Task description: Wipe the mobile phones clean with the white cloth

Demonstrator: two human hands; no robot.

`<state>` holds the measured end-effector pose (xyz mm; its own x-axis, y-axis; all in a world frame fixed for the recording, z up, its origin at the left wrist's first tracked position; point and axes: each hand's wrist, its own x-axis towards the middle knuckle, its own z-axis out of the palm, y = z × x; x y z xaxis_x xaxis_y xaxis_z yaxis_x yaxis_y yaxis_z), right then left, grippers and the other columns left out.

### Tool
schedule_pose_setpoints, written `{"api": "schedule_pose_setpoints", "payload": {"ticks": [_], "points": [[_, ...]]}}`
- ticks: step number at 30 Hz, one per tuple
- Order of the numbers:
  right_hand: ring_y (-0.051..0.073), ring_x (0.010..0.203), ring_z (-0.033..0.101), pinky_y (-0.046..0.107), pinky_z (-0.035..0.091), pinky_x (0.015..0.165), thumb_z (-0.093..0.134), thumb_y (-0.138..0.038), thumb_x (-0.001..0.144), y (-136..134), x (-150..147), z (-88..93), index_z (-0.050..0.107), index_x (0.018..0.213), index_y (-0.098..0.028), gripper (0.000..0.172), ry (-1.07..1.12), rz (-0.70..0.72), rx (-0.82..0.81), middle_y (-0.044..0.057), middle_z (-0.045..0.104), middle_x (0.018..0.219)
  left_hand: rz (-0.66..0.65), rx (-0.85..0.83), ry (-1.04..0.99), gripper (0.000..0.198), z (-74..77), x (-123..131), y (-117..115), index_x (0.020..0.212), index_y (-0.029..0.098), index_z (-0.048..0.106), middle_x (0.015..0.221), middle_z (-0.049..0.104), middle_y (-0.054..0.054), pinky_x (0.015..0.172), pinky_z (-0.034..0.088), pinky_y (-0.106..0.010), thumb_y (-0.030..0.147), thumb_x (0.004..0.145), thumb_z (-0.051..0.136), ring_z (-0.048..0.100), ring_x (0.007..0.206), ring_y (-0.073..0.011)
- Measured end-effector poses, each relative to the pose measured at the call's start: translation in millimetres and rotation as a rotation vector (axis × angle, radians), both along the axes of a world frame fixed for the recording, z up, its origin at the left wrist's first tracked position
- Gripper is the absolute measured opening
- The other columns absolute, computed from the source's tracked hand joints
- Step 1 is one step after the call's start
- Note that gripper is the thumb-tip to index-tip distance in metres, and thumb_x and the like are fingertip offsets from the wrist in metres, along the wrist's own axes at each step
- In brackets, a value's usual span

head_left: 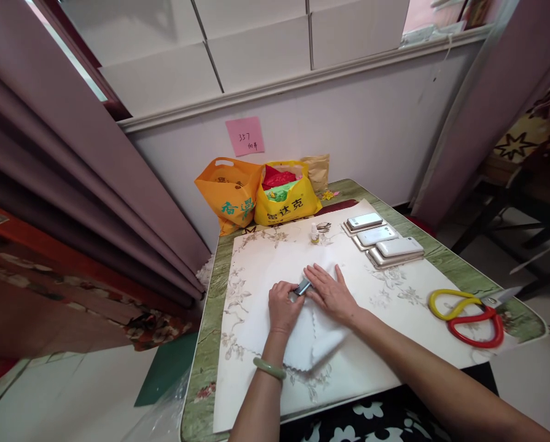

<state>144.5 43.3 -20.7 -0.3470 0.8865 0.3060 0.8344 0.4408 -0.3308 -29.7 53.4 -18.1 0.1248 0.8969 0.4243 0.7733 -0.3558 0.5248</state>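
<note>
The slim blue-grey phone-like device (303,286) lies between both hands, just beyond the left hand's (285,308) fingertips, which pinch its near end; its long axis slants toward the right hand (333,296), spread over its far end, above white cloth (316,341)

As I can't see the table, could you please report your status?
Left hand gripping small dark device; right hand at its other end. White cloth beneath. Scissors clear of both hands.
</note>
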Motion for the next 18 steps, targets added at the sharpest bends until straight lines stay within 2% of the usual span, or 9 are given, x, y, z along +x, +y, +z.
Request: {"api": "schedule_pose_setpoints", "payload": {"ticks": [3,5,8,10,13,16,18], "points": [[0.024,0.144,0.022,0.053,0.024,0.114,0.043,-0.029,0.093,7,7,-8.1,0.023,0.151,-0.019,0.063,0.119,-0.128,0.012,0.011,0.026,0.156,0.006,0.007,-0.014,0.005,0.4,0,0,0.079,0.021,0.064,0.078,0.064,-0.002,0.077,0.041,-0.034,0.022,0.075,0.067,0.056,0.079,-0.0195],[0.023,0.143,0.025,0.045,0.032,0.112,0.044,-0.025,0.089,7,9,-14.2,0.025,0.151,-0.016,0.065,0.228,-0.218,0.04,0.013,0.025,0.156,0.002,0.002,-0.028,0.005,0.7,0,0,0.081,0.022,0.065,0.078,0.064,-0.002,0.076,0.041,-0.034,0.022,0.077,0.067,0.056,0.079,-0.0194],[0.023,0.132,0.044,0.041,0.041,0.106,0.047,-0.029,0.088,9,12,-20.6,0.043,0.142,-0.017,0.055,0.371,-0.295,0.055,0.012,0.044,0.145,0.0,-0.003,-0.033,0.004,0.7,0,0,0.083,0.022,0.065,0.079,0.064,-0.003,0.076,0.041,-0.034,0.025,0.081,0.063,0.055,0.08,-0.0198],[0.024,0.117,0.057,0.04,0.046,0.101,0.049,-0.035,0.088,12,15,-20.6,0.062,0.122,-0.02,0.04,0.477,-0.318,0.037,0.011,0.059,0.128,0.007,0.003,-0.034,0.008,0.2,0,1,0.083,0.022,0.065,0.08,0.064,-0.004,0.075,0.042,-0.034,0.027,0.085,0.059,0.056,0.08,-0.0201],[0.023,0.093,0.066,0.039,0.052,0.088,0.051,-0.043,0.087,19,22,-11.6,0.073,0.091,-0.023,0.03,0.653,-0.356,-0.034,0.007,0.07,0.104,0.019,0.01,-0.029,0.012,-0.8,-1,1,0.082,0.021,0.064,0.079,0.064,-0.004,0.075,0.042,-0.034,0.027,0.087,0.055,0.056,0.08,-0.0205],[0.022,0.081,0.066,0.035,0.053,0.076,0.051,-0.049,0.085,25,29,5.8,0.073,0.085,-0.022,0.035,0.761,-0.437,-0.081,0.006,0.072,0.093,0.021,0.013,-0.047,0.012,-1.7,-1,2,0.091,0.021,0.065,0.082,0.065,-0.004,0.076,0.044,-0.034,0.027,0.088,0.055,0.057,0.081,-0.0204],[0.021,0.078,0.065,0.033,0.051,0.072,0.051,-0.049,0.085,27,32,17.9,0.072,0.086,-0.021,0.036,0.78,-0.474,-0.045,0.007,0.071,0.092,0.032,0.014,-0.066,0.015,-2.2,-1,3,0.098,0.021,0.064,0.085,0.066,-0.004,0.077,0.045,-0.034,0.026,0.087,0.055,0.057,0.08,-0.0199]]}}
